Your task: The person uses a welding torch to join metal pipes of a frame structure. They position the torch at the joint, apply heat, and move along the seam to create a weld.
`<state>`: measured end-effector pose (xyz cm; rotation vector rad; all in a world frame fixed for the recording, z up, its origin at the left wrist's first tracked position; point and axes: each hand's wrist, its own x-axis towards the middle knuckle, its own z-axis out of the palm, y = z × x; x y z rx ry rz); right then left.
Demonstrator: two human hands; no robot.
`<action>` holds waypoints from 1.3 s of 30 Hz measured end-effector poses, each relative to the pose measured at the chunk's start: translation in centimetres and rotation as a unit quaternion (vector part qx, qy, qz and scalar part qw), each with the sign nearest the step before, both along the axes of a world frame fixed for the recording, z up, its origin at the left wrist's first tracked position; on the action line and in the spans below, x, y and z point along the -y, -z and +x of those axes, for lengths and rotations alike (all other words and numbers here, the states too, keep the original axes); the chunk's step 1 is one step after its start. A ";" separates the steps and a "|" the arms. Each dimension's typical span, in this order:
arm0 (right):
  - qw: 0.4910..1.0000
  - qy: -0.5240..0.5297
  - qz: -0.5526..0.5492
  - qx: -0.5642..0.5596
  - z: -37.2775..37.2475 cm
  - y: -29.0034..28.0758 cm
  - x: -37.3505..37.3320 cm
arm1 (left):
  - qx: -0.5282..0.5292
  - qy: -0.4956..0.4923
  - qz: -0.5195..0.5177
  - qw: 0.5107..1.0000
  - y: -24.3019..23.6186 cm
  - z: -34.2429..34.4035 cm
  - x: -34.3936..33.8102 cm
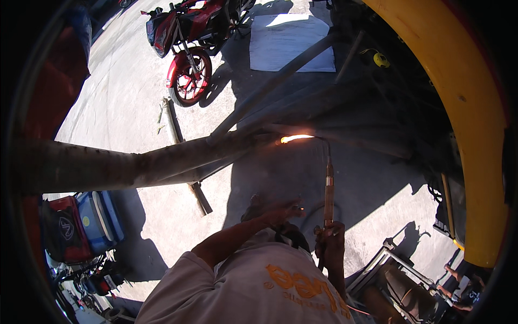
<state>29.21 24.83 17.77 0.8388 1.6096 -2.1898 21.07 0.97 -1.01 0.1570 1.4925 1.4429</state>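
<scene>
My right hand [330,241] is wrapped round the lower end of a gas torch [329,200], which stands upright with its thin neck bent to the left. A bright orange-white flame [297,138] burns from the tip and reaches the end region of a long metal tube [172,159]. In front of my chest, my left hand [285,211] is apart from the torch and the tube. Its fingers look closed in the shade, with a small bright spot at their tips; what they hold is too dark to make out. A dark hose [322,263] runs below the right hand.
Thinner bars [270,86] branch from the tube. A curved yellow panel [458,97] arches along the right. A red motorcycle [189,70] and a white sheet [291,46] are ahead. A metal-framed cart [388,259] and another person [465,289] are at lower right; blue container [97,221] left.
</scene>
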 end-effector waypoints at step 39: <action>0.972 0.213 0.096 -0.005 2.5 4.2 -2.0 | -0.057 0.428 -0.097 0.897 6.1 18.5 12.9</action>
